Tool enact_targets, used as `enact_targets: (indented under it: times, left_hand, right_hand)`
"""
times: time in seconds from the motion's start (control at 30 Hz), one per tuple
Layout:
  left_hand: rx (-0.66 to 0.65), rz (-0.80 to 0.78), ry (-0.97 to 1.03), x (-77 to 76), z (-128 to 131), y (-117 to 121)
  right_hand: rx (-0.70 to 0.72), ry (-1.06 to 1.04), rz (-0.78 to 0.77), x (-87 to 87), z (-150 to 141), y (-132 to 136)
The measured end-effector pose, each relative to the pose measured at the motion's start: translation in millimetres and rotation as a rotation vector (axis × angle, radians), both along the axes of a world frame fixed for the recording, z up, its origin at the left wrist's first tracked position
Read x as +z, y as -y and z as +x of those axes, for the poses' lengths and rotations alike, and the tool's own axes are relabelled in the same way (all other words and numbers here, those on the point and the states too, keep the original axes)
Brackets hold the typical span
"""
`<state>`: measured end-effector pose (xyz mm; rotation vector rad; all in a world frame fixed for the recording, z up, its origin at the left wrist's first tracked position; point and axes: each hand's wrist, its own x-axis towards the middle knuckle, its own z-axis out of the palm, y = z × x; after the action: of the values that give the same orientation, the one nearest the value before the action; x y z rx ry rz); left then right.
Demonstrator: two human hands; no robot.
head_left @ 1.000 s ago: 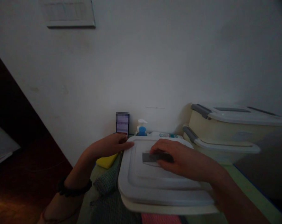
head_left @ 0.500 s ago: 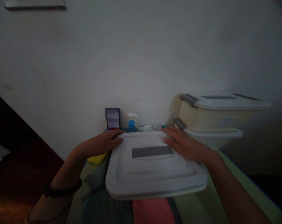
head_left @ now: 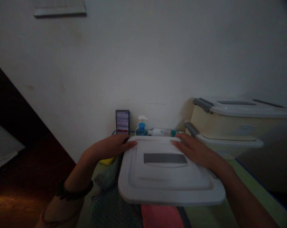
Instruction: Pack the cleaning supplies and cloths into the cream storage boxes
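A white plastic storage-box lid [head_left: 171,182] with a grey handle strip [head_left: 165,158] lies across the middle of the view, its top facing up. My left hand [head_left: 117,145] holds its far left corner, thumb on the top and fingers beyond the edge. At the far right side my right hand [head_left: 195,148] has its thumb on the top, with fingers over the rim. Most fingertips are hidden. Below the near edge show a dark patterned cloth [head_left: 117,205] and a pink cloth [head_left: 161,217]. Whether a box body is under the lid, I cannot tell.
Two stacked cream boxes [head_left: 226,125] with white lids stand at the right. Along the wall are a phone [head_left: 122,126], a blue pump bottle [head_left: 141,129] and a white bottle [head_left: 159,132] on its side. Something yellow [head_left: 107,161] sits beside my left forearm.
The whole view has swung a little to the left, so things appear farther right. Both hands stay on the lid; my right thumb now sits slightly nearer the far edge.
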<state>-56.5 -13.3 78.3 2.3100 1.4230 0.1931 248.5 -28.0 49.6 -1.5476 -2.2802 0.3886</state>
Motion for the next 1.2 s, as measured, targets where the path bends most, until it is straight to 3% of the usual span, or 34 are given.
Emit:
enact_targets:
  times: [0.13, 0.3, 0.4, 0.57, 0.77, 1.03, 1.2]
  left_hand:
    - [0.013, -0.033, 0.047, -3.2, 0, -3]
    - [0.071, -0.352, 0.350, -16.7, -7, -12]
    - [0.122, -0.460, 0.410, -20.4, -11, -13]
    - [0.127, -0.432, 0.427, -19.5, -6, -11]
    - [0.206, -0.318, 0.476, -19.4, 3, -10]
    - [-0.085, -0.708, 0.955, -45.7, -26, -22]
    - [-0.202, -0.793, 1.026, -56.1, -31, -26]
  right_hand:
    - [-0.010, 0.015, 0.019, -0.5, -1, 0]
    - [0.000, -0.033, 0.006, 0.7, -4, 1]
    - [-0.021, -0.057, -0.019, 4.1, -2, 0]
    - [0.023, -0.048, -0.166, 9.9, 16, 2]
    - [-0.048, -0.010, -0.142, 1.0, 26, 2]
    - [-0.086, -0.002, -0.107, -3.8, 12, 2]
    - [-0.050, 0.017, -0.079, -7.5, 14, -4]
